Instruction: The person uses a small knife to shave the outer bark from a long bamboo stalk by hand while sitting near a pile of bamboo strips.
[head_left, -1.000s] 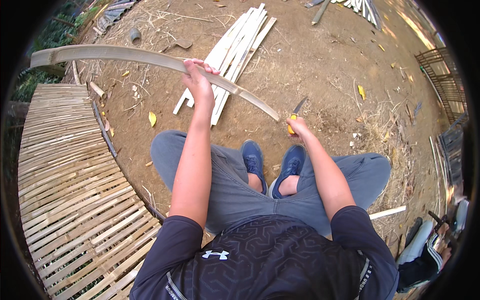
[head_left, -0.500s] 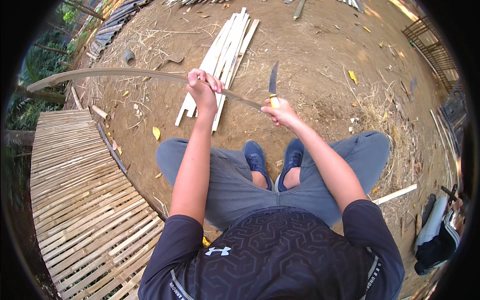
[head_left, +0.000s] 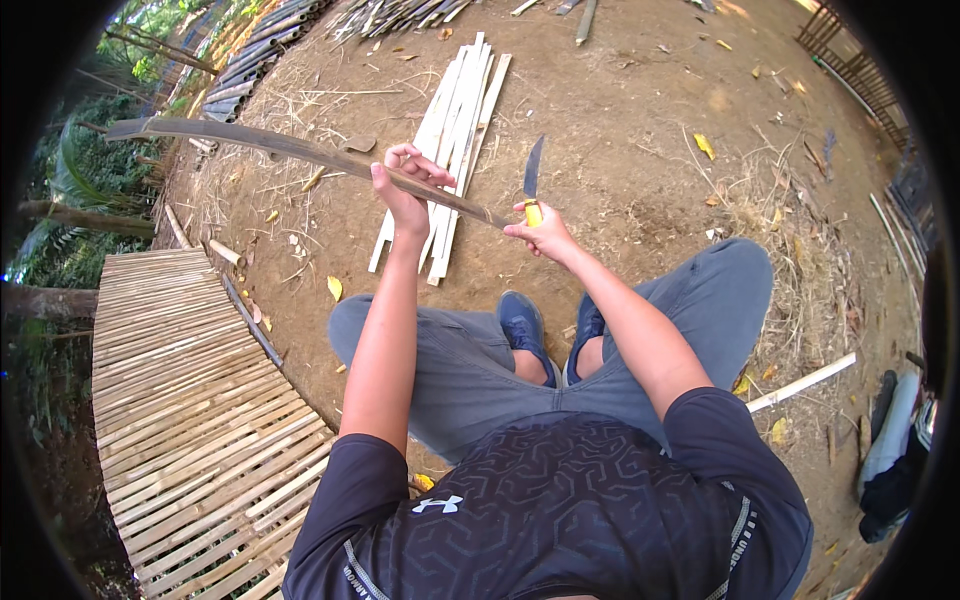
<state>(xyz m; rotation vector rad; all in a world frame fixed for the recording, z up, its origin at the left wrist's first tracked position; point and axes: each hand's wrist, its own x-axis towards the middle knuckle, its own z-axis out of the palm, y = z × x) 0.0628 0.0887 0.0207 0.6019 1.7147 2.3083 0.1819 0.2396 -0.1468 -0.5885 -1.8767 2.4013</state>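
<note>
A long, dark brown bamboo strip [head_left: 300,150] slants from the upper left down to my right hand. My left hand [head_left: 405,195] supports it about midway, the strip lying between thumb and loosely curled fingers. In my right hand [head_left: 545,235] is a knife [head_left: 533,170], its yellow handle in the fist and its dark, curved blade pointing up and away from me. The same hand's thumb and fingers also pinch the strip's near end. The blade stands apart from the strip.
Pale split slats [head_left: 455,150] lie in a pile on the dirt ground beyond my hands. A slatted bamboo platform [head_left: 200,400] stands at my left. A single pale stick [head_left: 805,382] and a dark bundle [head_left: 890,480] lie at the right. Dark bamboo poles [head_left: 260,60] are stacked far left.
The strip has turned so that a darker face shows, and its far end has shifted right and up in view. My left hand's fingers have loosened around it. The knife stays in my right hand.
</note>
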